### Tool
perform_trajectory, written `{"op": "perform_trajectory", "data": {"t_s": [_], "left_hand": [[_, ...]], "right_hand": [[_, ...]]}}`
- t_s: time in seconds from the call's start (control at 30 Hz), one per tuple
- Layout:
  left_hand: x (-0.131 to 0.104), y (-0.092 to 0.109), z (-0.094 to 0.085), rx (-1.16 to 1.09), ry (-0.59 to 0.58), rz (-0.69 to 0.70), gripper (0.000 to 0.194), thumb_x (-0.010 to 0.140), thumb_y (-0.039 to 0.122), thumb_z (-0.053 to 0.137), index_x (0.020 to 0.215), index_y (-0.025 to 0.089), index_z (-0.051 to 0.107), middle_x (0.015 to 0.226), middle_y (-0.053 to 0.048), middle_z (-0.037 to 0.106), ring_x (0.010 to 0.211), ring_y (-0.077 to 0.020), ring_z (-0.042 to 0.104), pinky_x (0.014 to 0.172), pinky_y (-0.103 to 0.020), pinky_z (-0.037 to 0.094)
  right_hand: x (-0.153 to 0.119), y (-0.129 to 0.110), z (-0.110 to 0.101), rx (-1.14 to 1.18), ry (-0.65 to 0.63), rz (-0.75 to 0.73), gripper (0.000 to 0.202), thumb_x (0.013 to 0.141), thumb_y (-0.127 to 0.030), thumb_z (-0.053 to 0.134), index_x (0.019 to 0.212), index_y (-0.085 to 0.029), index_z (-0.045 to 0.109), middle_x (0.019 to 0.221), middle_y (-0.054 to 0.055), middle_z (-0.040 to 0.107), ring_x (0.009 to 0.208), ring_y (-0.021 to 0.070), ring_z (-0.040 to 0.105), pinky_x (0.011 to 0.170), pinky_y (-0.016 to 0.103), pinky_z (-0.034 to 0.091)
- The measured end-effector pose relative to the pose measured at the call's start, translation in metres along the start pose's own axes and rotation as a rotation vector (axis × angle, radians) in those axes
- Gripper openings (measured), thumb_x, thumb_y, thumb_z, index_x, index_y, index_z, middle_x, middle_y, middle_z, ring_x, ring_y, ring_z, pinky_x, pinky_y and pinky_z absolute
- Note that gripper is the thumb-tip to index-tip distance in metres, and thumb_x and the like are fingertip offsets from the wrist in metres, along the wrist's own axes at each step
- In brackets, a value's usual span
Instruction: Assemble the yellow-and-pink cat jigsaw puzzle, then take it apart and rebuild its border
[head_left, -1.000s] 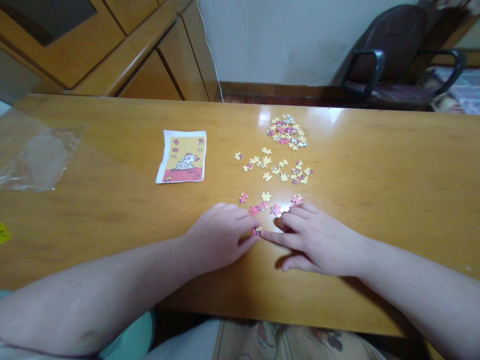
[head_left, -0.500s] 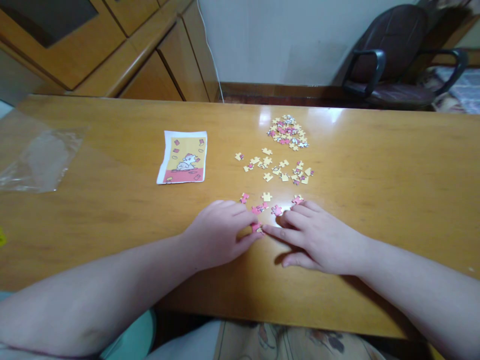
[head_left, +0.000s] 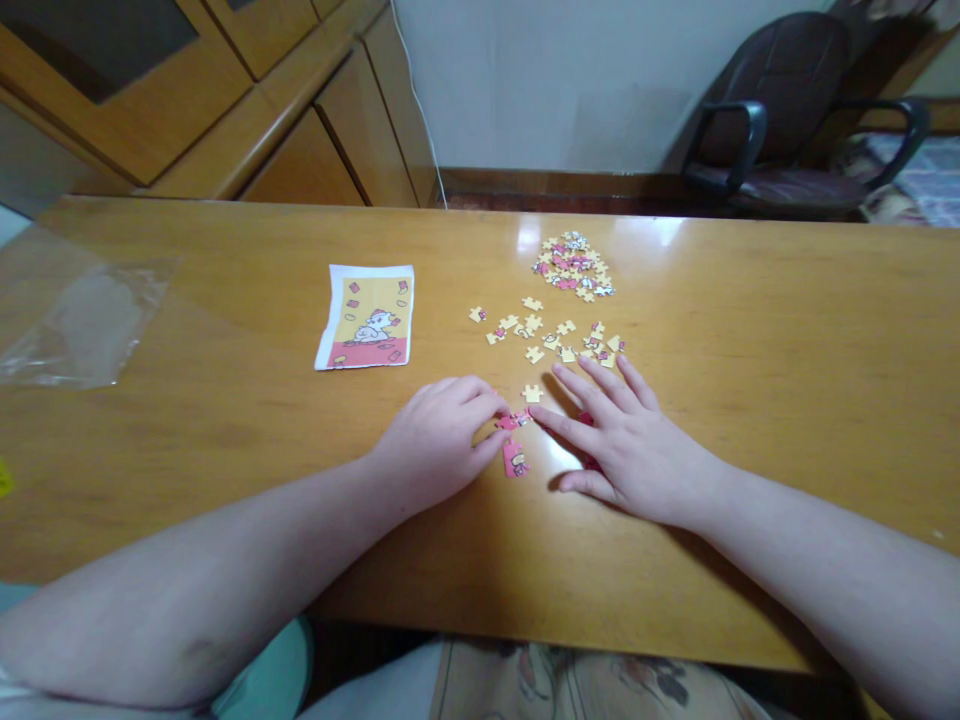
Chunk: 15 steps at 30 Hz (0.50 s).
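At far L, a clear plastic bag (head_left: pixel 94 325) is lying on the wooden table (head_left: pixel 247 430). To its R, a printed pic (head_left: pixel 371 315) of a white cartoon animal on yellow & pink is lying flat. By the L hand (head_left: pixel 450 435), the joined-looking pink jigsaw pcs. (head_left: pixel 514 421) are being pinched betw. thumb & index, low at the tabletop. Just nearer the person, a pink pc. w/ printed motif (head_left: pixel 515 458) is lying apart; just beyond, a yellow pc. (head_left: pixel 532 393). Farther off, loose yellow pcs. (head_left: pixel 533 322) are being overlooked by a mixed pile (head_left: pixel 574 263). By the R hand (head_left: pixel 622 430), fingers spread, palm down, more pink pcs. (head_left: pixel 586 418) are being partly hidden; its index tip is resting at the pinched pcs.' R end.
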<state>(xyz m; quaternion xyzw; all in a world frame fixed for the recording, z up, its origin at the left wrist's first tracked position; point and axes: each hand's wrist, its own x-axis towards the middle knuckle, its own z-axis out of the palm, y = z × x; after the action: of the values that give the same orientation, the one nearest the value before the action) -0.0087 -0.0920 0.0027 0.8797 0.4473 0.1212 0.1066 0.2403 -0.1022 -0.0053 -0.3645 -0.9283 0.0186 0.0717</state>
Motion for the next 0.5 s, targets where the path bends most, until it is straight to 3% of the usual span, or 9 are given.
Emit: {"op": "perform_trajectory", "data": {"t_s": [0.3, 0.5], "left_hand": [[0.0041, -0.0060, 0.0017, -0.003, 0.072, -0.024, 0.026, 0.092, 0.031, 0.049, 0.107, 0.020, 0.066, 0.098, -0.006, 0.066, 0.087, -0.0189, 0.060, 0.079, -0.034, 0.048], [0.0016, -0.0013, 0.0021, -0.049, 0.062, 0.154, 0.021, 0.090, 0.026, 0.052, 0.099, 0.025, 0.071, 0.100, -0.004, 0.067, 0.087, -0.0171, 0.059, 0.079, -0.033, 0.046]], "right_hand": [[0.0001, 0.0007, -0.0021, 0.031, 0.009, -0.014, 0.072, 0.083, -0.069, 0.043, 0.141, -0.026, 0.045, 0.149, 0.011, 0.037, 0.139, 0.0352, 0.024, 0.112, 0.060, 0.013], [0.0008, 0.0025, -0.0029, 0.049, 0.020, -0.008, 0.070, 0.085, -0.067, 0.043, 0.138, -0.021, 0.048, 0.146, 0.014, 0.042, 0.138, 0.0346, 0.027, 0.112, 0.060, 0.015]]}}
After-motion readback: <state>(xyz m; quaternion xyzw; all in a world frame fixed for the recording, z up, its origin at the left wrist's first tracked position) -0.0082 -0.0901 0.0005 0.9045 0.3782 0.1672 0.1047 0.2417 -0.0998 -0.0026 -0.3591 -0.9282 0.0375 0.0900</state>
